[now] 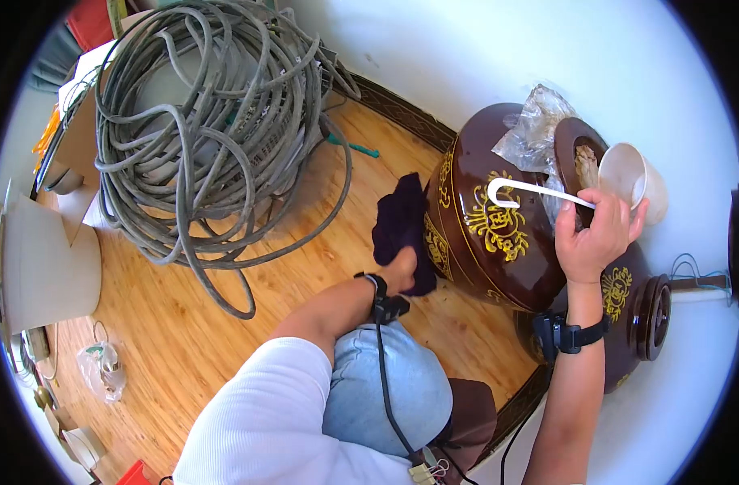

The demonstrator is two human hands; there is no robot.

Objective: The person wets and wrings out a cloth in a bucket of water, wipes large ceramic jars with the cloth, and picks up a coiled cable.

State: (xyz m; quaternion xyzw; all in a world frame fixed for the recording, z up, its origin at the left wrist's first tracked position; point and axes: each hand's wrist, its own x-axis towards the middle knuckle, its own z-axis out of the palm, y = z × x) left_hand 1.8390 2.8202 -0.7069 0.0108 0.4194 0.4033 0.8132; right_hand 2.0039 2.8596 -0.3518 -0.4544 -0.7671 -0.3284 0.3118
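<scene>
My right hand (594,238) is closed around a white hook-ended handle (539,191), held above a brown glazed jar (486,137) with yellow patterns. Beside those fingers is a pale cup (654,194); whether the handle joins it I cannot tell. My left hand (402,271) grips a dark purple cloth (397,218) against the jar's side, its fingertips hidden in the folds. A crumpled clear plastic bag (539,133) lies on the jar, next to its brown round rim (570,141). Both wrists wear black straps.
A second brown jar (616,295) with a lid (654,318) stands by the white wall. On the wooden floor, a large coil of grey hose (183,202) sits to the left. A white bucket (54,271) and a small plastic bag (103,372) are at the far left.
</scene>
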